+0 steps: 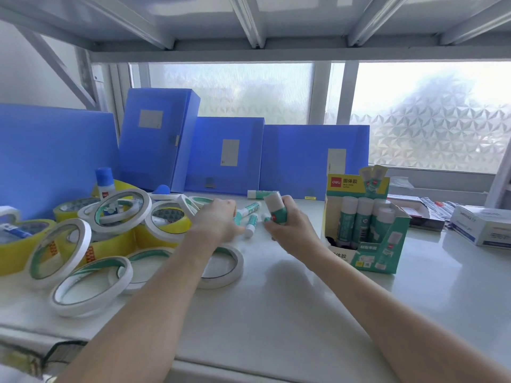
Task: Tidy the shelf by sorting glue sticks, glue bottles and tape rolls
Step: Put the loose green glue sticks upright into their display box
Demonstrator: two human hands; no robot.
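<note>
My right hand [287, 225] grips a large green-and-white glue stick [275, 208], cap pointing up and away. My left hand [218, 219] lies knuckles-up over loose glue sticks [250, 210] on the white shelf [276, 299]; what its fingers hold is hidden. Another stick [262, 193] lies further back. A green display box [367, 228] at the right holds several upright glue sticks. At the left is a pile of white tape rolls [121, 211] and yellow tape rolls [25, 244]. A glue bottle with a blue cap [104, 179] stands behind the pile.
Blue file boxes [226, 153] line the back of the shelf against a frosted window. A white carton [481, 228] and flat packets [423, 211] lie at the far right. A white tape roll [221, 266] lies under my left forearm.
</note>
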